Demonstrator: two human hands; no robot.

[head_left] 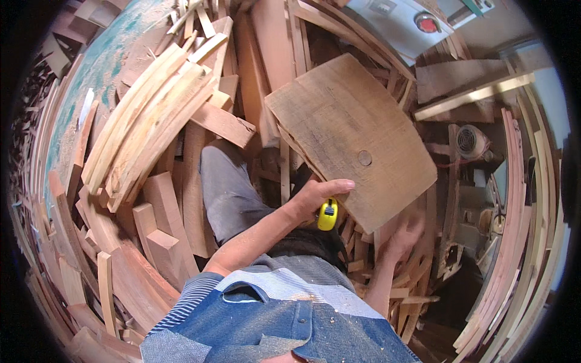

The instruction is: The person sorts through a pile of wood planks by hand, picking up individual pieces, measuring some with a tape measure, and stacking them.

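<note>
A broad, flat wooden board [345,115] with rough edges is tilted in front of me. A round dark spot marks its face near the lower middle. My left hand [319,196] grips the board's near left edge, thumb on top and fingers going underneath. Just beside that hand is a yellow tape measure [327,215]; whether the hand holds it or it hangs at my waist I cannot tell. My right hand [404,235] is smeared by motion, just off the board's near right corner, and its fingers cannot be made out.
A stack of pale wood strips [157,115] lies at the left, over thick reddish blocks [163,199]. Long planks [514,199] stand along the right side near a motor [472,140]. A grey panel with a red button [426,23] is at the far right.
</note>
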